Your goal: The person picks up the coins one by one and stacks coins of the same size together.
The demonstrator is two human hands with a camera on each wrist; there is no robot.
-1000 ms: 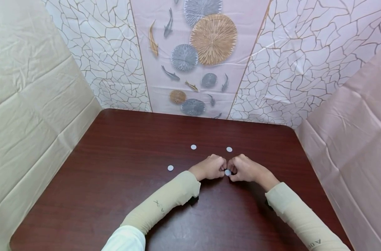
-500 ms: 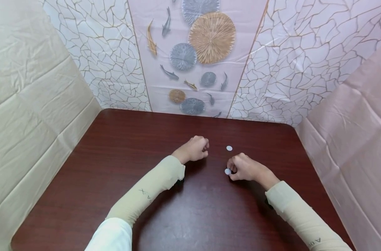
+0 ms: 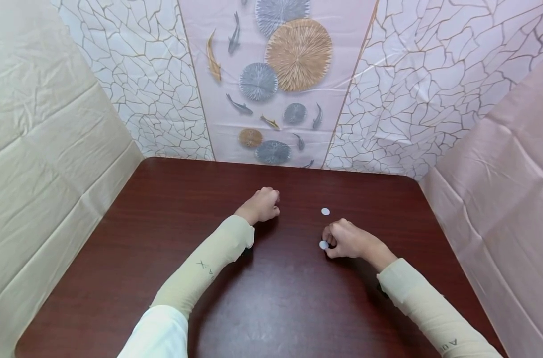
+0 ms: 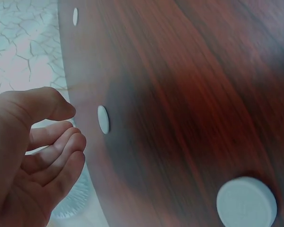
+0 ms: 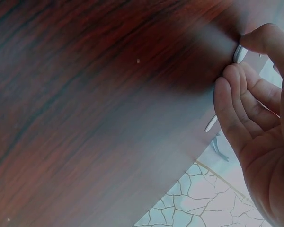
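Over the far middle of the dark table, my left hand [image 3: 261,205] hangs with its fingers loosely bent and holds nothing. In the left wrist view a small white disc [image 4: 103,119] lies just beyond its thumb and fingertips, apart from them. A thicker-looking white disc [image 4: 246,204] is closer to that camera. Both are hidden by the left hand and arm in the head view. Farther right, my right hand [image 3: 353,241] pinches a white disc [image 3: 324,244] by its edges between thumb and fingertips, at the tabletop. The right wrist view shows that disc [image 5: 240,53] partly covered.
Another white disc [image 3: 326,211] lies behind the right hand. The reddish-brown table [image 3: 164,199] has rounded far corners. Patterned cloth [image 3: 387,99] hangs behind it, and plain cloth walls [image 3: 52,149] stand at both sides.
My left hand has left the right hand's side and moved left and away from me, covering discs seen before. The right hand stays at its disc.
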